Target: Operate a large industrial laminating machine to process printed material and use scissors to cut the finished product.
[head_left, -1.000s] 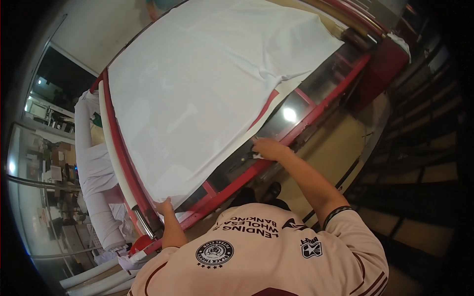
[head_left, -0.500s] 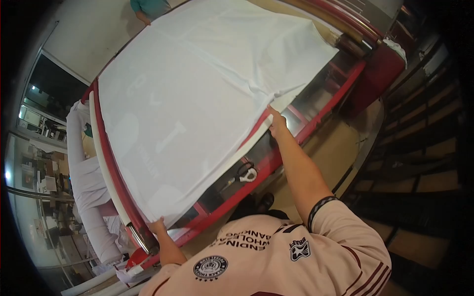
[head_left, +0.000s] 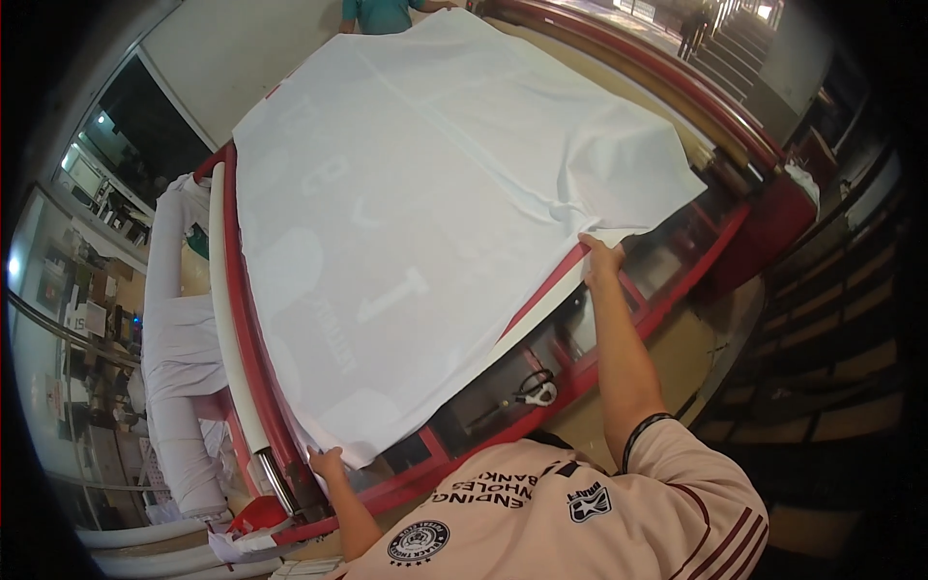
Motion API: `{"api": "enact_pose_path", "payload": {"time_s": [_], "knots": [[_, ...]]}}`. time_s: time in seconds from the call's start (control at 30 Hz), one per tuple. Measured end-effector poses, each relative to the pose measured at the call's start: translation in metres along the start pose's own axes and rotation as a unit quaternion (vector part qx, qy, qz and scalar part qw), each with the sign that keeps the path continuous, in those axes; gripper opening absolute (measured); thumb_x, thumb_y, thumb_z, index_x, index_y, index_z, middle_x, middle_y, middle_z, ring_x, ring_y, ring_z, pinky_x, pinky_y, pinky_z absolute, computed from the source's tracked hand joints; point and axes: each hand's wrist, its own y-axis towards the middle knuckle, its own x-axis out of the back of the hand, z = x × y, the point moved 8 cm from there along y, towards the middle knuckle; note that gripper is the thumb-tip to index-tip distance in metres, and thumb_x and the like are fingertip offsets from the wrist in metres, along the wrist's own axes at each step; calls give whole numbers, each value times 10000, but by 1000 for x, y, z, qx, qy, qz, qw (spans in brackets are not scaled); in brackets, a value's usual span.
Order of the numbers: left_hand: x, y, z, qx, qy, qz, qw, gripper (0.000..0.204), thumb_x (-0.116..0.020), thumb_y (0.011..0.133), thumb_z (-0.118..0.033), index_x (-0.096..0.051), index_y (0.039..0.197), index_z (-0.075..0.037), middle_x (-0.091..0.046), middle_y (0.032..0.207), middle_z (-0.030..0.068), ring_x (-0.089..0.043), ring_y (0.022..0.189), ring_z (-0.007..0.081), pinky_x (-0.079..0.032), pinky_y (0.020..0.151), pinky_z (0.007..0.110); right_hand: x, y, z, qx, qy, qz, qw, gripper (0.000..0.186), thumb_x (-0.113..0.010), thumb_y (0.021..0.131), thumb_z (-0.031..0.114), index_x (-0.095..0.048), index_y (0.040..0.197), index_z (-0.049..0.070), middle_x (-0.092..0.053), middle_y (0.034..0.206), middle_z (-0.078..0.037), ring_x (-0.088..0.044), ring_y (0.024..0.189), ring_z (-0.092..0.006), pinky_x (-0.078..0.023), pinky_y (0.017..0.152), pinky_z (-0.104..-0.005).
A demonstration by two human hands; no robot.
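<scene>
A large white fabric sheet [head_left: 454, 193] covers most of a red-framed machine bed [head_left: 435, 435]; pale shapes show faintly through it. At the near left corner, my left hand [head_left: 327, 462] is closed on the sheet's edge. Further right, my right hand [head_left: 604, 259] pinches the near edge, where the fabric bunches into folds. A layer with a red and white border [head_left: 541, 300] shows from under the sheet beside that hand. What lies inside my fingers is partly hidden.
Scissors [head_left: 537, 390] lie on the near frame. A person in a teal shirt [head_left: 385, 14] stands at the far edge. Rollers run along the left [head_left: 237, 319] and far right [head_left: 667, 97], and a white fabric-wrapped roll [head_left: 184, 406] stands beyond the left side.
The view has swung, so the machine sits lower and further right in it. Both hands keep hold of the sheet's edge. More of the person across the machine shows.
</scene>
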Motion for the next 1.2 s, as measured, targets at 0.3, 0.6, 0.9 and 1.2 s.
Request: {"api": "enact_pose_path", "payload": {"time_s": [0.3, 0.6, 0.9, 1.2], "knots": [[78, -43, -188, -12, -527, 303, 794, 860, -581, 770, 67, -263, 1559, -57, -532, 1371, 180, -572, 1185, 335, -485, 1018, 452, -127, 3, 151, 137, 101, 128, 977, 640, -788, 641, -136, -532, 1209, 8, -639, 1108, -120, -647, 987, -269, -564, 839, -394], [114, -202, -304, -29, -530, 346, 773, 723, -532, 842, -1, -275, 1514, 69, -423, 1468, 242, -507, 1296, 364, -436, 1094, 460, -200, 57, 297, 90, 168, 181, 965, 721, -747, 676, -156, -380, 1292, -74, -642, 979, -200, -668, 739, -264, -590, 595, -368], [13, -473, -384, -78, -499, 366, 782, 667, -573, 909, -40, -301, 1509, 68, -504, 1411, 217, -560, 1239, 287, -474, 1056, 407, -76, 144, 275, 9, 238, 379, 894, 865, -710, 897, 477, -247, 1526, 107, -590, 1153, -117, -634, 992, -244, -585, 825, -430], [-225, -759, -489, -250, -308, 607, 689, 753, -503, 1030, -133, -12, 1598, -80, -373, 1510, 169, -432, 1354, 231, -393, 1087, 356, 377, 213, -4, -208, -108, 126, 964, 601, -692, 936, 281, -383, 1424, 115, -616, 1060, -89, -609, 805, -181, -564, 650, -356]]}}
